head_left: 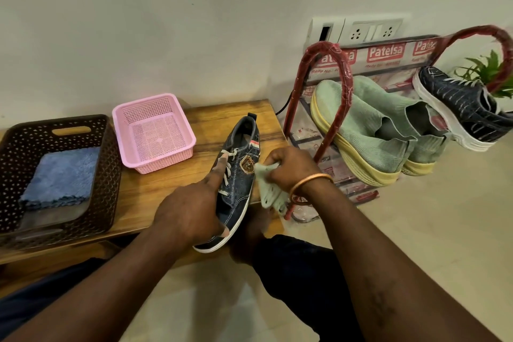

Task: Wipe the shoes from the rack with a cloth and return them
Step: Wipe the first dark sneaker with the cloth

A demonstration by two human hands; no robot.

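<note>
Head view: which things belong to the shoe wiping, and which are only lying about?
In the job: denim shoe in the left hand, green cloth in the right hand, red rack, green shoes and dark shoe on it.
Lying about: pink basket, brown basket with blue cloth, plant, wall sockets.

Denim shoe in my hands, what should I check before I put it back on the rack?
1. Left hand grips the denim shoe: ok.
2. Right hand holds the cloth against the shoe's side: ok.
3. Whole shoe wiped clean: cannot tell.
4. Free slot on the rack beside the green shoes and dark shoe: cannot tell.
</note>
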